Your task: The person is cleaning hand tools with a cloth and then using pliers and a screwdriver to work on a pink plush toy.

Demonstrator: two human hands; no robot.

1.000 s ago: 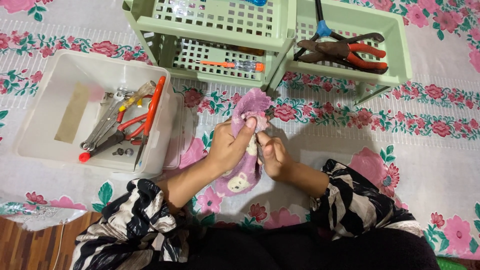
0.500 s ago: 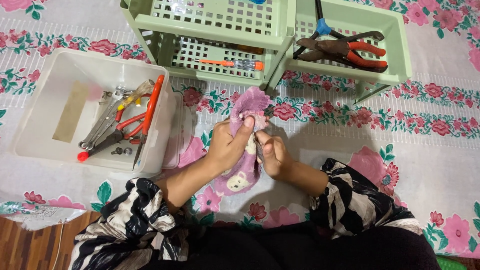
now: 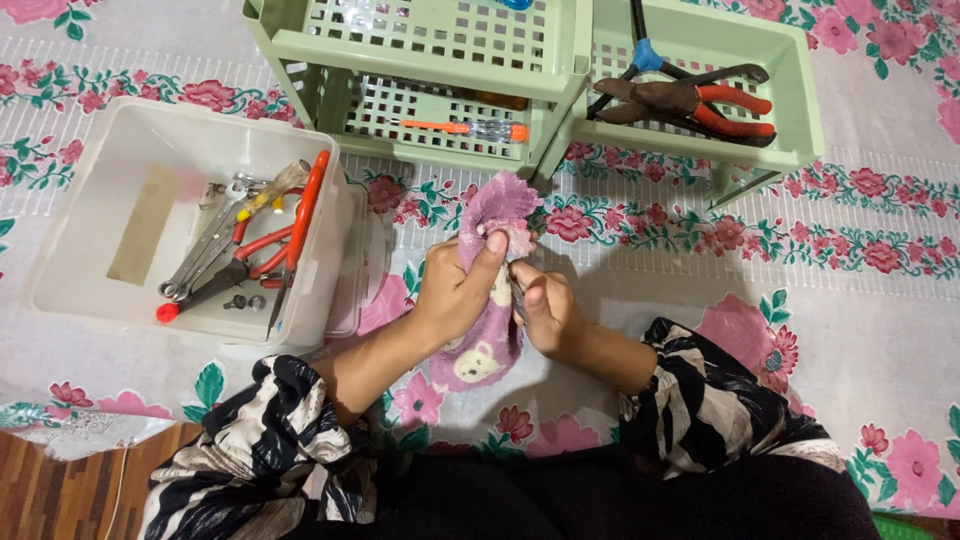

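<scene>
A pink fluffy cloth with a small cartoon figure on its lower end is bunched in my left hand, thumb pressed on its top. My right hand is closed right beside it, fingers pinching a small thing wrapped in the cloth; that thing is hidden. Both hands hover over the flowered tablecloth, just in front of the green racks.
A white plastic tub at the left holds wrenches, red-handled pliers and small bits. A pale green slotted rack behind holds an orange screwdriver; a second green tray holds red-handled pliers. Wooden floor shows at the bottom left.
Both hands stay in place with the cloth; only slight finger shifts on it.
</scene>
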